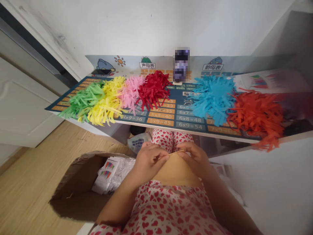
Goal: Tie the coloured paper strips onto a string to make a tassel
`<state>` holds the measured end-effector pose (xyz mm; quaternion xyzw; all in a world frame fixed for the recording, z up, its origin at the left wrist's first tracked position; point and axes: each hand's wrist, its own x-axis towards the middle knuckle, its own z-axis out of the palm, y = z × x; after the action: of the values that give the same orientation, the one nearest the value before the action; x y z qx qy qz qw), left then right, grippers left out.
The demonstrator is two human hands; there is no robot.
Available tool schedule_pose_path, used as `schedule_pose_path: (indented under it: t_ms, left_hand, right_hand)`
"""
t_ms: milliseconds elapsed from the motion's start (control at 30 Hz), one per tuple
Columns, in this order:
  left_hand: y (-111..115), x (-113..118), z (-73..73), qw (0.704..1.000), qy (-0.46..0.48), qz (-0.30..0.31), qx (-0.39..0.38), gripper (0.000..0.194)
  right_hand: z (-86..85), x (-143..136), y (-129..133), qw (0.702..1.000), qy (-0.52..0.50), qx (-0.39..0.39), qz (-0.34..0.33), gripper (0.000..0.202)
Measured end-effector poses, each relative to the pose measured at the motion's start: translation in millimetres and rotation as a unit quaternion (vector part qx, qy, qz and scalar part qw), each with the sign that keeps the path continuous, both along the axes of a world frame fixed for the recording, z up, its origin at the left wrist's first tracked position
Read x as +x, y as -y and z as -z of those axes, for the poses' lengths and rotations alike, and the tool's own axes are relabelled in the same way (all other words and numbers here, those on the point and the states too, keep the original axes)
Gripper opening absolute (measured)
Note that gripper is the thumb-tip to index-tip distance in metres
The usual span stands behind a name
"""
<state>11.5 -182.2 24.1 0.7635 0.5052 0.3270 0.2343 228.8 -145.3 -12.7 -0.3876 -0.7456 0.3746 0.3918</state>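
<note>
Over my lap, my left hand [150, 163] and my right hand [195, 160] pinch a thin tan strip [176, 152] between thumbs and fingertips. Just below it, a smooth orange-tan sheet [178, 171] spreads between my wrists and covers part of my lap. The strip looks like the sheet's narrow upper edge, but I cannot tell whether the two are joined. Both hands are closed, held a short gap apart, in front of the desk's near edge.
Fringed paper tassels lie on the desk [181, 125]: green [85, 99], yellow [105, 111], pink [132, 91], dark red [155, 89], blue [215, 98] and orange-red [256, 114]. A cardboard box [70, 182] with printed packets [106, 174] stands at left. A pixelated object [181, 65] is behind.
</note>
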Motion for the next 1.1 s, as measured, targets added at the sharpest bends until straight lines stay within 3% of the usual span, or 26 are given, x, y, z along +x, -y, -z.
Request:
schedule_pose_path:
  t_ms: [167,300,433,933,1100]
  left_hand:
    - [-0.5,-2.4,1.0,1.000,-0.007,-0.003,0.008,0.013]
    - [-2.8,4.0,1.6,0.998,-0.026,-0.009,0.059,0.021]
    - [-6.6,12.1,2.4,0.996,-0.024,-0.024,0.088,0.014]
    - [-8.5,16.8,7.3,0.996,0.029,-0.052,0.066,0.007]
    - [-9.5,16.7,8.7,0.994,0.034,-0.019,0.100,0.012]
  right_hand:
    - [-6.0,-0.2,0.6,0.997,0.044,-0.059,0.019,0.020]
    - [-12.3,-3.8,2.3,0.997,0.059,-0.038,0.033,0.021]
    - [-14.5,-6.5,4.0,0.997,0.072,-0.027,0.026,0.022]
    - [-15.3,-10.0,5.4,0.997,0.044,-0.053,0.033,0.023]
    - [-14.3,-8.5,6.4,0.996,0.050,-0.065,0.033,0.024]
